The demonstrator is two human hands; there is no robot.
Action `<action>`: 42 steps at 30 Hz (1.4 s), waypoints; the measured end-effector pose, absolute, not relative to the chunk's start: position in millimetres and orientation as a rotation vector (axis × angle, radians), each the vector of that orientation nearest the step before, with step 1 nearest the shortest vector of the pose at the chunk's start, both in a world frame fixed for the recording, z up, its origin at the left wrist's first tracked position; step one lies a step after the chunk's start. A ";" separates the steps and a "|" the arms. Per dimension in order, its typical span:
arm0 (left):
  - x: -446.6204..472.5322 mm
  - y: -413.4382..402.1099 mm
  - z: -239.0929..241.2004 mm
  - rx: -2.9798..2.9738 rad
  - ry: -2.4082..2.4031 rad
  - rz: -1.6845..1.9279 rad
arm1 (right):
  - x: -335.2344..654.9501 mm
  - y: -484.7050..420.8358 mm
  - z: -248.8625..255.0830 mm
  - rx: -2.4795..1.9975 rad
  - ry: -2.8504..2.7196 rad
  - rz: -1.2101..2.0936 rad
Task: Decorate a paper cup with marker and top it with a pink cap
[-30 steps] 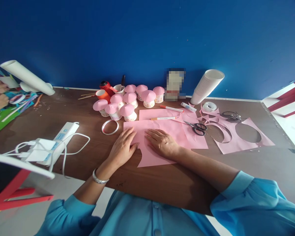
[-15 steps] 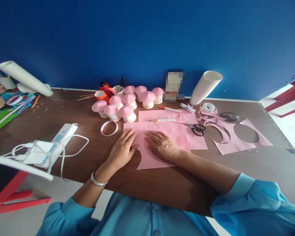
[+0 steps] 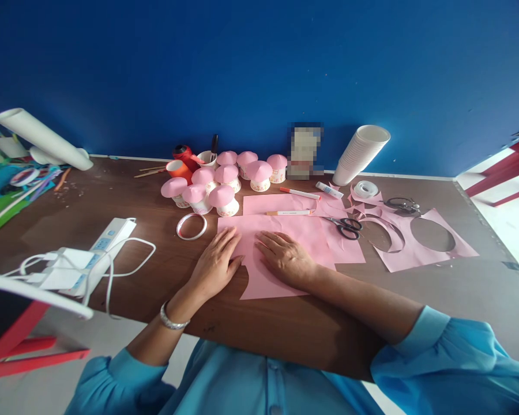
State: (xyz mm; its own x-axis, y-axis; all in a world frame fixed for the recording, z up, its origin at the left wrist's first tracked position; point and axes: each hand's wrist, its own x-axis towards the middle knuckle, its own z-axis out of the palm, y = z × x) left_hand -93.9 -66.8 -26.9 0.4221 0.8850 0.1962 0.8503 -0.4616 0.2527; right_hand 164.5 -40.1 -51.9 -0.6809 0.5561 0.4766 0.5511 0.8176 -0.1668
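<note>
Both palms face down at the near edge of the table. My left hand [image 3: 216, 262] lies flat across the left edge of a pink paper sheet [image 3: 294, 227], its thumb apart from the fingers. On the same sheet rests my right hand [image 3: 288, 259], fingers stretched out flat, holding nothing. The sheet has a curved cut at its lower left. Beyond it lie an orange-and-white marker [image 3: 289, 212], a red-tipped marker [image 3: 300, 193] and a glue stick [image 3: 329, 189]. Black-handled scissors [image 3: 348, 227] sit at its right. Behind my left hand is a roll of tape [image 3: 191, 226].
Several paper cups with pink cone tops [image 3: 222, 197] stand at the back. A stack of white cups [image 3: 362, 154] leans by the blue wall. Pink offcuts [image 3: 400, 256] with round holes lie right. A power strip [image 3: 101, 253] with white cables lies left.
My hands have not visibly moved. At the far left, another person's hand has mostly withdrawn from view.
</note>
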 end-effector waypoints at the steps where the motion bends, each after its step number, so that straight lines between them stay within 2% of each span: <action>1: -93.9 -66.8 -26.9 2.547 1.563 0.465 | 164.6 -40.1 -52.3 -0.819 -2.482 0.029; 21: -93.4 -67.1 -29.2 2.579 1.567 0.475 | 164.5 -39.9 -51.4 -0.811 -2.473 -0.079; 42: -88.3 -62.0 -30.0 2.591 1.504 0.478 | 179.1 -39.2 -38.0 -0.915 -2.529 0.129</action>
State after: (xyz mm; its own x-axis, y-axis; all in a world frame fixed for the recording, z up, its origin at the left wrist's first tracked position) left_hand -88.3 -62.0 -30.0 0.4603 0.8614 0.2147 0.8274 -0.5039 0.2479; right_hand 179.1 -39.2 -38.0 -0.6813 0.6274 0.3771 0.5857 0.7762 -0.2334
